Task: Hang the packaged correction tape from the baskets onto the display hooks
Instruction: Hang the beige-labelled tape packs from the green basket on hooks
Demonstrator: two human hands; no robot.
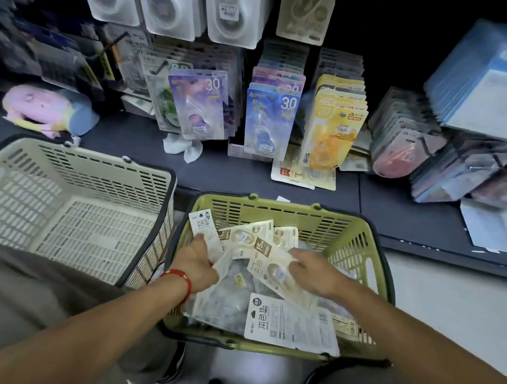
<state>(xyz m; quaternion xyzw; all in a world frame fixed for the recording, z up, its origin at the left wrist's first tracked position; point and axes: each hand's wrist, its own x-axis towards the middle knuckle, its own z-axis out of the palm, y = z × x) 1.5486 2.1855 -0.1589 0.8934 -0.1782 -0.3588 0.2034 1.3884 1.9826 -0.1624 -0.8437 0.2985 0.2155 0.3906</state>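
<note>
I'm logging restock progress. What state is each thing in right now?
Green basket: holds loose packs.
Beige basket: empty.
Left hand: grips a fan of beige packs.
Right hand: pinches one pack.
Display hooks: loaded with hanging packs.

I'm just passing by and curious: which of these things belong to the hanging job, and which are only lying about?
Part of the job:
- green basket of cream correction tape packs
- left hand gripping packs
- right hand on a pack
- display packs already hanging

Lying about:
- beige basket, nothing visible inside
- pink plush toy
- crumpled white tissue
- blue boxes
</note>
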